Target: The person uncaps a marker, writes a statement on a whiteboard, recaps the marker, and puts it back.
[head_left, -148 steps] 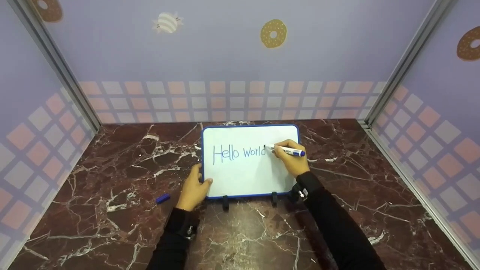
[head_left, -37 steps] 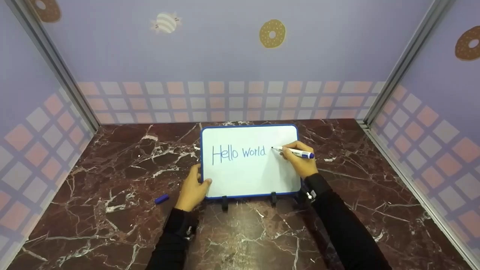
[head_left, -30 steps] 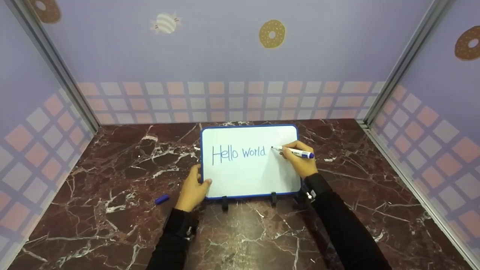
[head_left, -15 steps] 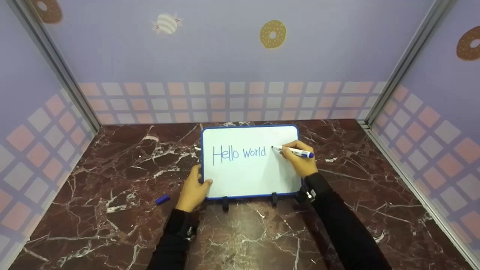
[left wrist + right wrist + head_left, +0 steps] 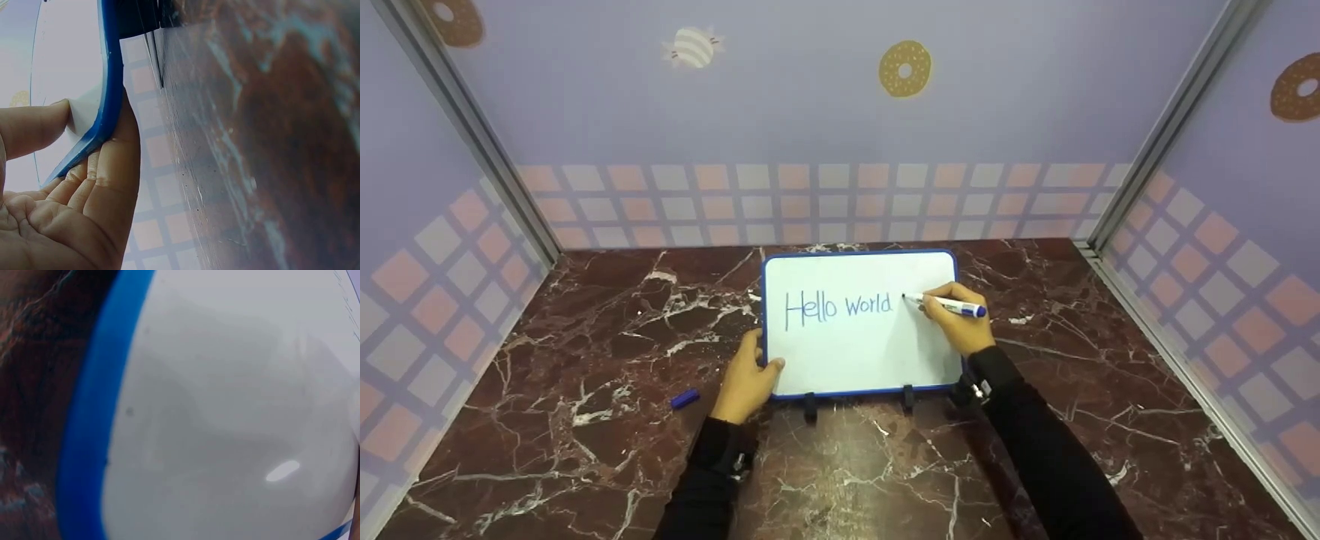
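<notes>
A whiteboard (image 5: 840, 360) with a blue frame stands propped on the table, with "Hello World" written across it in blue. My left hand (image 5: 746, 379) grips its lower left edge; in the left wrist view the thumb (image 5: 39, 126) lies on the white face and the fingers (image 5: 115, 180) are behind the frame. In my right hand (image 5: 960, 322) is a white marker (image 5: 952, 305) with a blue end, its dark tip at the board just right of the "d". The right wrist view shows mostly the board's white face (image 5: 225, 410); at its right border only a sliver of hand appears.
A blue marker cap (image 5: 685, 397) lies on the dark red marbled table (image 5: 585, 465), left of my left hand. Black feet (image 5: 810, 406) hold the board's bottom edge. Patterned walls (image 5: 810, 112) enclose the table at the back and both sides.
Compared with the oldest frame, my right hand and the marker have shifted right, from the "d" to beside it. Over the last second they hardly move. The left hand keeps its grip.
</notes>
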`<state>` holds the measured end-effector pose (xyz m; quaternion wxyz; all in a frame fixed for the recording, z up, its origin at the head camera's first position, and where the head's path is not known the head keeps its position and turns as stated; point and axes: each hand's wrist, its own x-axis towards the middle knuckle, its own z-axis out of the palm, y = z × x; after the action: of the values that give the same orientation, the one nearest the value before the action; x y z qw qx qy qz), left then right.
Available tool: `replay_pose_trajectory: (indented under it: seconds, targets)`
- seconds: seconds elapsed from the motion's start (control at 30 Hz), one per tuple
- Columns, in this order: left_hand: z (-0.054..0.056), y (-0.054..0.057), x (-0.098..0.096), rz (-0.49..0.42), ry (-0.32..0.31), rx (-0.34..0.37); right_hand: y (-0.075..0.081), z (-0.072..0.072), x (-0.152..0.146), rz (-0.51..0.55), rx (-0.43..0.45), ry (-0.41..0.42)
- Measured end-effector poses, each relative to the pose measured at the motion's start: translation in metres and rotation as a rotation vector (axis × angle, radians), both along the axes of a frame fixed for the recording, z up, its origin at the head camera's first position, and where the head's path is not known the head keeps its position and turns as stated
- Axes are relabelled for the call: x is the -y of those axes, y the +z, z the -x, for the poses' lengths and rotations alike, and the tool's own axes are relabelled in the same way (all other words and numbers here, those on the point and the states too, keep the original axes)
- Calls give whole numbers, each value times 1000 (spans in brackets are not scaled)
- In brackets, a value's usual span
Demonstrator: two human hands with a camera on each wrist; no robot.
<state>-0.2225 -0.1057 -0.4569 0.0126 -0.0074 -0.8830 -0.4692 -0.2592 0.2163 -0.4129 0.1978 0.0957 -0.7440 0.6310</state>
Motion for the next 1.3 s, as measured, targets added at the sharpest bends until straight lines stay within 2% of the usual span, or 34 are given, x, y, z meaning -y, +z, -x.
replay_pose_trajectory:
  seconds: [0.73, 1.3]
  targets:
    - [0, 0, 0, -7, 0, 13, -6, -4, -2, -12, 30, 46]
    - [0, 0, -1, -22, -7, 19, -8, -9, -3, -4, 5, 57]
